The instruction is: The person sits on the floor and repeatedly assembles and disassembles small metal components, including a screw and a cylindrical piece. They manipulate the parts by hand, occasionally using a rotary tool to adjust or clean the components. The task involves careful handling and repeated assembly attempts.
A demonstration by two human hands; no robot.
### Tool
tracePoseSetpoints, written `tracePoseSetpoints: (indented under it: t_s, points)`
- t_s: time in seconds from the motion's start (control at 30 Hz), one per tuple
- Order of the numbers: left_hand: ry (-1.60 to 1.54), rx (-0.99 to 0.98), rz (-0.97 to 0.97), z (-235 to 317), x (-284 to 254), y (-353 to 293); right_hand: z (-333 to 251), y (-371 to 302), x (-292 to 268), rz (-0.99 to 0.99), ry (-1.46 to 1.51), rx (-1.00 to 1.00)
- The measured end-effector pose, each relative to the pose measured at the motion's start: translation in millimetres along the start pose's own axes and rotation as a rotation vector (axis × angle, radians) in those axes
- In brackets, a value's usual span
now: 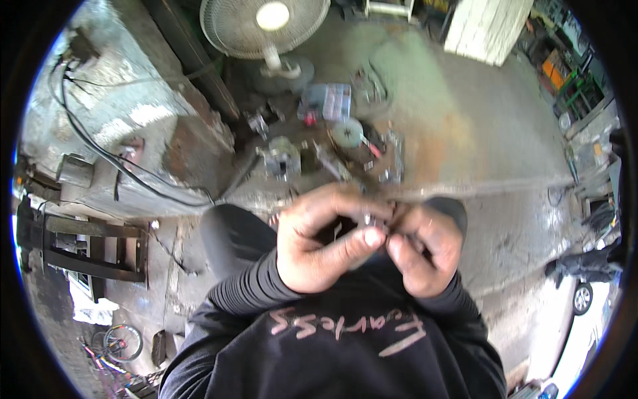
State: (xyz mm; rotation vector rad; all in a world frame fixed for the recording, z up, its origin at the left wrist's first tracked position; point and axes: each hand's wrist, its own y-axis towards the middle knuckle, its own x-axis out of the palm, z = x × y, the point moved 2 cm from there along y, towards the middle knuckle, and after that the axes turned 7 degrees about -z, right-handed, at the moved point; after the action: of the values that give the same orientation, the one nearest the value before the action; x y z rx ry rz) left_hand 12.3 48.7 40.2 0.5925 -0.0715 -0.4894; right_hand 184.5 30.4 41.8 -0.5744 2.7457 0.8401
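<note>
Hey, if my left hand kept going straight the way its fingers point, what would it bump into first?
The left hand points rightward, so it would meet the right hand almost at once; both pinch a small metal part between them. Depth is hard to judge.

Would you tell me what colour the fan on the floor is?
The fan is white, grille and stand alike, seen best in the head view.

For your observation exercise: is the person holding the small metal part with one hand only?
No, both the left hand and the right hand pinch the small metal part between their fingertips.
</note>
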Motion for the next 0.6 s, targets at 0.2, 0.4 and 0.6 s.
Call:
tracePoseSetpoints:
  t_s: [0.2,0.4,0.6]
  points:
    - [-0.086,-0.094,-0.197,0.1,6.4,-1.4,13.9,-20.6,9.9,-0.066,0.423,0.124]
    - [-0.569,-0.232,-0.196,-20.3,19.7,-15.1,45.3,-35.4,27.2,0.010,0.928,0.227]
    - [-0.540,-0.219,-0.092,-29.9,22.4,-19.2,54.0,-34.7,29.6,0.056,0.943,0.201]
